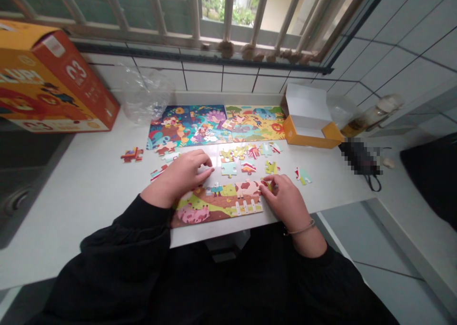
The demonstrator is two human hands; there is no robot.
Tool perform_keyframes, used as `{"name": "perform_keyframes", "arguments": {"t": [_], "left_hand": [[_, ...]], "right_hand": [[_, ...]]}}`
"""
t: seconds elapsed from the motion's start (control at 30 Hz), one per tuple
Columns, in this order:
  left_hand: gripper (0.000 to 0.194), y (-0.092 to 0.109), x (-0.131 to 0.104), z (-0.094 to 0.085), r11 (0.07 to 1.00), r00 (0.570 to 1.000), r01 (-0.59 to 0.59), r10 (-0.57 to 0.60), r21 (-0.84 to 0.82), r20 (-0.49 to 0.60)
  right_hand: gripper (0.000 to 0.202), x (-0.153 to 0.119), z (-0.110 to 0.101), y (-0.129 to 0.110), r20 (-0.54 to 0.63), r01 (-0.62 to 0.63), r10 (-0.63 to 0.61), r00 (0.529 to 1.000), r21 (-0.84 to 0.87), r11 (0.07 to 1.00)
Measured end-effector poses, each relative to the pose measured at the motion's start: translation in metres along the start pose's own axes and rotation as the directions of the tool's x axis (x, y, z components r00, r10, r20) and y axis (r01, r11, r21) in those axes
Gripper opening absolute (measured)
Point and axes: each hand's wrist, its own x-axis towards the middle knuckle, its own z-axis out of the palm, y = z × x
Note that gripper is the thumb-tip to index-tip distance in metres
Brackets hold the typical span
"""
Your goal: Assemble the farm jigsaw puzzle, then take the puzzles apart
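Note:
A partly joined jigsaw puzzle [217, 203], with a pink pig, a spotted cow and a white fence, lies near the counter's front edge. At its right edge my right hand [285, 199] pinches a puzzle piece [264, 184], mostly hidden by the fingers; whether it is locked in cannot be told. Above the puzzle's upper left part is my left hand [189, 172], thumb and forefinger apart with nothing visible between them. Several loose pieces lie beyond, among them a pale blue piece [229, 168], a red-and-white piece [248, 167] and a green piece [272, 167].
Two picture sheets, a dark blue one [189, 125] and a yellow one [255, 123], lie at the back. An opened orange-and-white box [310, 135] stands right of them. Crumpled clear plastic [146, 99] and a large orange box [74, 82] are at left. A bottle [373, 115] leans at right.

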Motion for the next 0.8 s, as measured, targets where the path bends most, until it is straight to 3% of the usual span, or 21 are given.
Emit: {"name": "perform_keyframes", "arguments": {"t": [0.1, 0.2, 0.27, 0.33, 0.5, 0.63, 0.8], "left_hand": [[0.020, -0.013, -0.009, -0.017, 0.977, 0.966, 0.208, -0.198, 0.047, -0.167], [0.021, -0.031, -0.023, -0.036, 0.888, 0.847, 0.459, -0.425, 0.034, -0.319], [0.022, -0.042, -0.034, -0.046, 0.823, 0.781, 0.567, -0.524, 0.034, -0.341], [0.021, -0.052, -0.044, -0.053, 0.784, 0.752, 0.619, -0.574, 0.048, -0.323], [0.025, -0.060, -0.054, -0.057, 0.754, 0.742, 0.655, -0.625, 0.061, -0.242], [0.026, -0.059, -0.050, -0.052, 0.767, 0.757, 0.639, -0.618, 0.047, -0.212], [0.022, -0.058, -0.048, -0.047, 0.791, 0.774, 0.611, -0.597, 0.003, -0.209]], "right_hand": [[0.025, 0.000, 0.002, 0.000, 0.013, 0.023, -0.023, 1.000, -0.009, 1.000], [0.025, -0.002, 0.003, 0.000, 0.005, 0.036, -0.036, 0.999, -0.018, 0.999], [0.025, -0.003, 0.005, 0.001, 0.008, 0.036, -0.035, 0.999, -0.028, 0.999], [0.025, -0.003, 0.006, 0.001, 0.016, 0.041, -0.041, 0.999, -0.041, 0.998], [0.021, -0.006, 0.011, -0.010, 0.035, 0.068, -0.066, 0.997, -0.060, 0.996], [0.021, -0.006, 0.015, -0.024, 0.058, 0.079, -0.076, 0.995, -0.052, 0.996], [0.026, 0.009, 0.005, -0.002, -0.047, 0.099, -0.102, 0.994, -0.050, 0.994]]}}
